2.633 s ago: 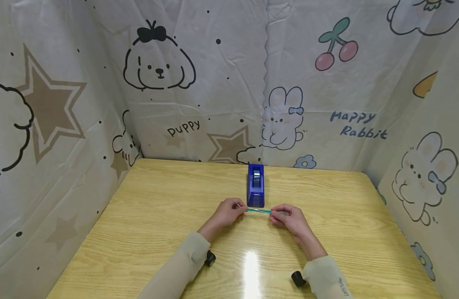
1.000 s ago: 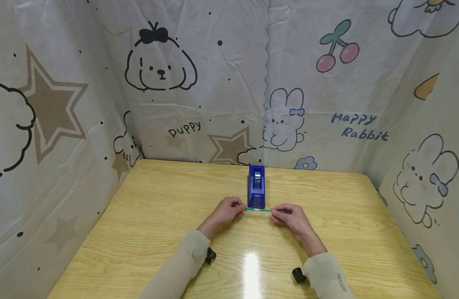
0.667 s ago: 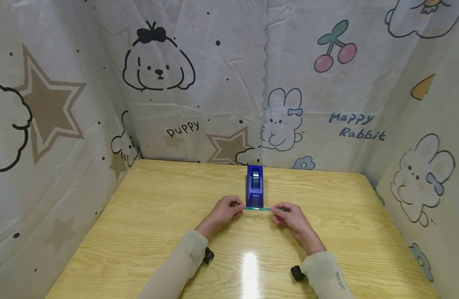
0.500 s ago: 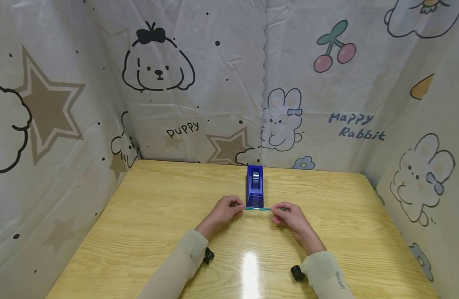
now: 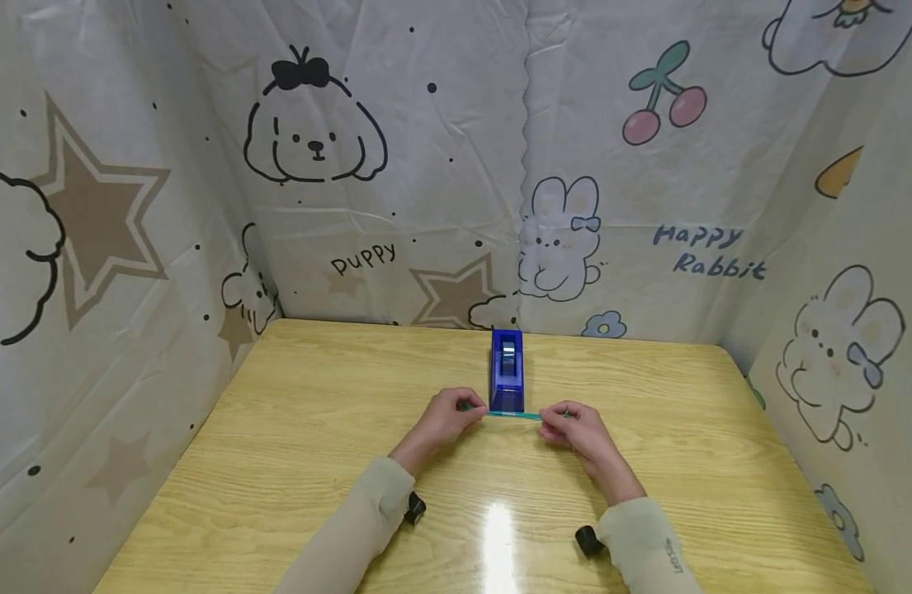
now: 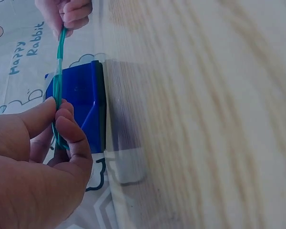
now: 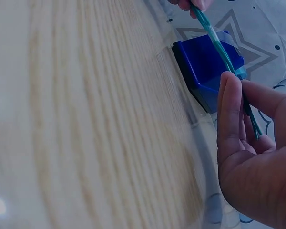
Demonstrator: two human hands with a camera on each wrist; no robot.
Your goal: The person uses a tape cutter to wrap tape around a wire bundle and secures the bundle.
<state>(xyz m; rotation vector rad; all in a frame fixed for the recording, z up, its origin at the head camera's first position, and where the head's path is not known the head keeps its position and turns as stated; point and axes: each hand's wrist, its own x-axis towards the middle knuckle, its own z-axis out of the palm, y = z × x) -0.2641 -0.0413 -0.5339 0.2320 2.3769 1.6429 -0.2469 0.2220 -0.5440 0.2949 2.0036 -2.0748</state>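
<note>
A thin bundle of green strands (image 5: 515, 415) stretches level between the two hands, just in front of a blue tape dispenser (image 5: 507, 375). Clear tape (image 6: 58, 67) wraps its middle in the left wrist view. My left hand (image 5: 450, 417) pinches one end between thumb and fingers. At the other end, my right hand (image 5: 583, 431) pinches it the same way. Loose strand tips poke out past the right fingers (image 7: 231, 95) in the right wrist view. The head view shows the bundle above the table, near the dispenser's front edge.
The wooden table (image 5: 337, 371) is backed and flanked by a printed cloth (image 5: 396, 198) with cartoon animals. A small black device (image 5: 414, 508) sits at the left cuff, another black device (image 5: 589, 541) at the right cuff.
Both hands have edged slightly forward with the bundle, closer to the dispenser's front, over the last couple of seconds. Both still pinch it. The dispenser stays put.
</note>
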